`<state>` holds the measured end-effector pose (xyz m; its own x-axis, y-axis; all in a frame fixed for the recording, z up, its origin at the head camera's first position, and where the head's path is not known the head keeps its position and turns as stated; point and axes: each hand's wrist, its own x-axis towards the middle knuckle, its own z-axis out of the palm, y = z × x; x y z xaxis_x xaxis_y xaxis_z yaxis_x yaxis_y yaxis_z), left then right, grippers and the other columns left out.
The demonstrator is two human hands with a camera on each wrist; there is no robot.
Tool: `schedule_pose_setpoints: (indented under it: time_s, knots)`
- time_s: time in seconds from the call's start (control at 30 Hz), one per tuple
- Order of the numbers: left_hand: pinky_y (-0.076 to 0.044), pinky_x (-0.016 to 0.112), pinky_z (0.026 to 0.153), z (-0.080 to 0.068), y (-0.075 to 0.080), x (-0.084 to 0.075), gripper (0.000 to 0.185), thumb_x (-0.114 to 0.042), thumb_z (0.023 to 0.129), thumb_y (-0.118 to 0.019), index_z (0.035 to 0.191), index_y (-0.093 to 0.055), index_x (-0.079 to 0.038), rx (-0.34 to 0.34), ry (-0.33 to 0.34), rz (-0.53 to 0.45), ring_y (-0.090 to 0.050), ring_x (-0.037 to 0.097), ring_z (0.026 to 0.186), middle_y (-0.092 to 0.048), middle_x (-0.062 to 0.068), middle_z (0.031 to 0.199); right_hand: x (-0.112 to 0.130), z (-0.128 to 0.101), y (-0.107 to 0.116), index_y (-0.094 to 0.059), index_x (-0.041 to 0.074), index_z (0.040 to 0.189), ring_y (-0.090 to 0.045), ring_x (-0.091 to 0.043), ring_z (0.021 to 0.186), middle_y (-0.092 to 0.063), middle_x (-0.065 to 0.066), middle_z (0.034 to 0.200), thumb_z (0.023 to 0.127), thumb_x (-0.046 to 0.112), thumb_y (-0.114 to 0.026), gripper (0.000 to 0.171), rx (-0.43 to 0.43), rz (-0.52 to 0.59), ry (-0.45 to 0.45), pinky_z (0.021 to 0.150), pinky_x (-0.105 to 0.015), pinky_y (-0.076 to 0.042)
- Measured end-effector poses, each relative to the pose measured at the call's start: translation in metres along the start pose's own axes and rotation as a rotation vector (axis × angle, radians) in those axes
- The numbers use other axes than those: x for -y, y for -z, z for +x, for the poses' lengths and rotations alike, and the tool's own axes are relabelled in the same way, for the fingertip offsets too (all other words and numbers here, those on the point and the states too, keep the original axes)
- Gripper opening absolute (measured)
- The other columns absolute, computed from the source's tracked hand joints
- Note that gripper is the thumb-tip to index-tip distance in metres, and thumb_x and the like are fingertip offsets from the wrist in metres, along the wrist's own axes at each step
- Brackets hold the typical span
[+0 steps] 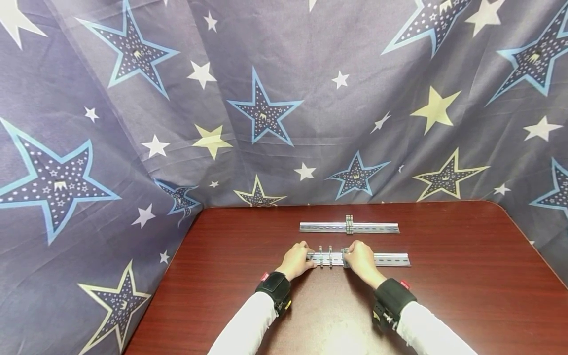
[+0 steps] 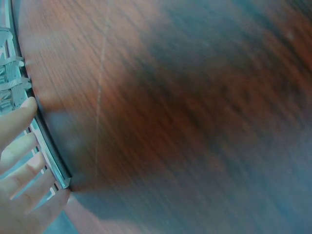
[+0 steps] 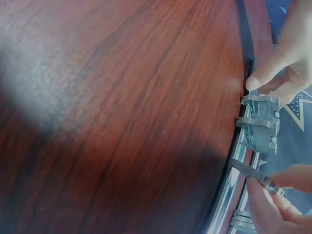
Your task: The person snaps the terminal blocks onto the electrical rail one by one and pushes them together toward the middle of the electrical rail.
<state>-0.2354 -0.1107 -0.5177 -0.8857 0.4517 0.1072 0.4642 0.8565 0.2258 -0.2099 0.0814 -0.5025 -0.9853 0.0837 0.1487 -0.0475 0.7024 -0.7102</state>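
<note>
A slotted metal DIN rail (image 1: 392, 260) lies across the table in front of me. My left hand (image 1: 298, 260) grips its left end, thumb at the near edge and the other fingers (image 2: 29, 168) spread along the far side. Beside that thumb, two thin grey terminal blocks (image 3: 258, 105) stand upright across the rail with a small gap between them. To their right, my right hand (image 1: 361, 259) pinches another thin grey terminal block (image 3: 253, 173) between thumb and fingers. That block is tilted over the rail, one end at the near edge.
A second DIN rail (image 1: 377, 228) lies parallel behind the first, with several terminal blocks (image 1: 349, 225) grouped near its middle. The reddish-brown wooden table (image 1: 466, 276) ends at a star-patterned curtain (image 1: 275, 162) at the back and left.
</note>
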Motion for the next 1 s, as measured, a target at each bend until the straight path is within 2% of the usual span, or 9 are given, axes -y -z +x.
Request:
schedule_pose_setpoints:
  time_s: [0.27,0.47,0.6,0.8,1.0]
  knots:
    - [-0.044,0.028,0.065,0.000,0.000,-0.001,0.034,-0.025,0.068,-0.073,0.097,-0.068,-0.006,-0.001,0.001,-0.001,-0.051,0.020,0.080,-0.052,0.002,0.084,0.001,0.002,-0.002,-0.051,0.002,0.059,-0.053,-0.024,0.057,-0.053,-0.006,0.056,0.062,0.001,-0.058,0.008,-0.010,-0.031,0.018,0.056,-0.038,-0.042]
    - [-0.044,0.028,0.064,0.000,0.000,-0.001,0.034,-0.024,0.068,-0.073,0.096,-0.068,-0.006,-0.009,-0.001,-0.002,-0.051,0.019,0.080,-0.053,0.002,0.084,0.005,0.004,-0.002,-0.037,0.012,0.047,-0.039,-0.017,0.048,-0.035,0.003,0.046,0.060,-0.002,-0.055,0.026,0.006,-0.049,0.010,0.048,-0.032,-0.036]
    - [-0.044,0.029,0.065,0.000,0.000,0.000,0.034,-0.025,0.068,-0.073,0.096,-0.068,-0.006,-0.012,-0.005,0.002,-0.052,0.020,0.080,-0.053,0.003,0.085,0.008,0.005,-0.001,-0.032,0.014,0.046,-0.038,-0.016,0.047,-0.030,0.004,0.045,0.059,-0.003,-0.054,0.031,0.002,-0.071,0.038,0.047,-0.034,-0.037]
    - [-0.044,0.028,0.064,-0.001,0.000,0.000,0.034,-0.024,0.068,-0.073,0.095,-0.068,-0.006,-0.017,-0.019,0.009,-0.051,0.019,0.078,-0.052,0.003,0.083,0.012,0.008,-0.001,-0.035,0.012,0.048,-0.047,-0.022,0.049,-0.041,-0.002,0.047,0.062,-0.004,-0.054,0.028,0.006,-0.111,0.061,0.054,-0.041,-0.044]
    - [-0.043,0.028,0.064,0.000,-0.001,0.001,0.035,-0.024,0.069,-0.073,0.097,-0.068,-0.005,-0.007,-0.014,0.002,-0.051,0.020,0.079,-0.052,0.002,0.083,0.013,0.012,-0.005,-0.046,0.006,0.050,-0.056,-0.029,0.055,-0.058,-0.014,0.058,0.063,-0.005,-0.054,0.019,0.009,-0.152,0.058,0.058,-0.042,-0.046]
